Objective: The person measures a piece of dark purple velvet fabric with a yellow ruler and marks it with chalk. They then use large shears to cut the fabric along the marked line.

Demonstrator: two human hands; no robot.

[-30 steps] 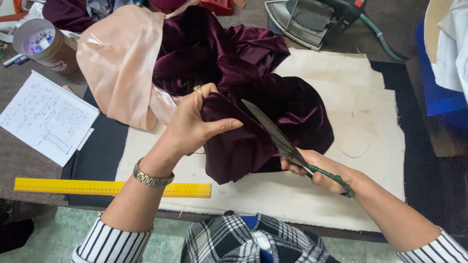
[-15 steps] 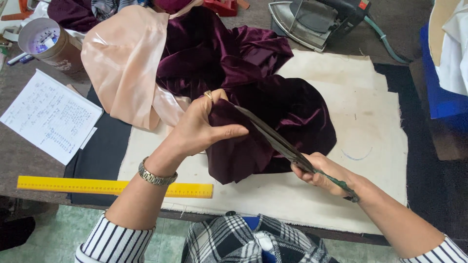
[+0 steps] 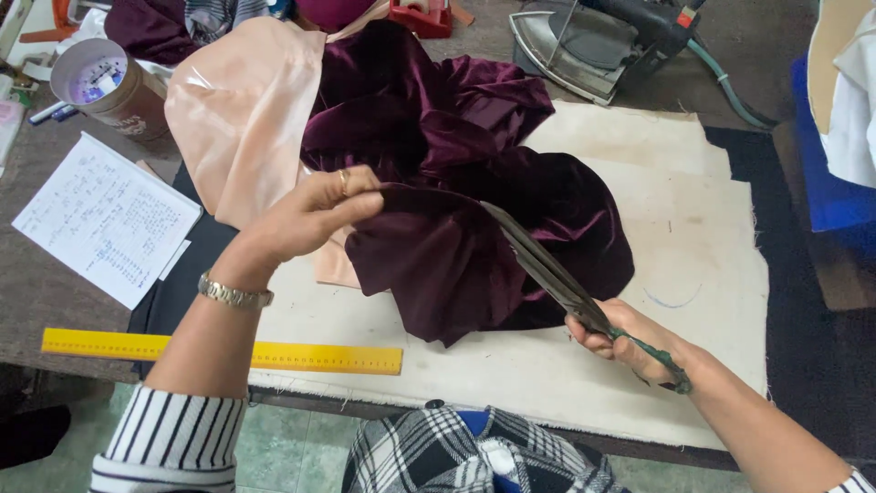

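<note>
Two hands are busy: purple velvet (image 3: 456,246) is pinched by the left hand (image 3: 315,215), scissors (image 3: 557,274) gripped shut-fisted by the right hand (image 3: 625,338), blades against the velvet, cream cloth (image 3: 693,274) underneath.

Plush purple velvet (image 3: 474,228) catches a soft sheen; the peach lining (image 3: 242,110) is glossy satin. Dull metal scissors (image 3: 557,274), coarse cream canvas (image 3: 675,210), a smooth yellow ruler (image 3: 219,351).

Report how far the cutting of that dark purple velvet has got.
Done: the purple velvet is bunched on the cream cloth, one edge lifted. In hand: the left hand pinches that edge taut while the right hand holds the scissors, blades along the fold. Left: no cut-off piece shows, so most cutting seems ahead. The yellow ruler lies unused.
</note>
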